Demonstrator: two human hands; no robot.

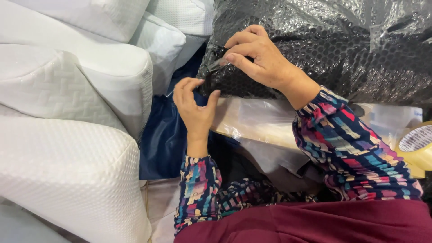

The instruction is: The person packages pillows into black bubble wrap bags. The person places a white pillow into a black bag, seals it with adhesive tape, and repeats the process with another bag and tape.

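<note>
A large black object wrapped in clear bubble wrap [342, 49] fills the upper right. My right hand [261, 56] rests on its near-left corner and pinches a strip of clear tape [217, 64] between thumb and fingers. My left hand [194, 108] grips the lower left corner of the wrapped bundle, thumb up against it. Both arms wear multicoloured patterned sleeves.
Several white textured pillows [67, 90] are stacked at the left. A dark blue sheet [164, 139] lies between them and the bundle. A flat pack in clear plastic [261, 121] lies under the bundle. A roll of clear tape [418, 146] sits at the right edge.
</note>
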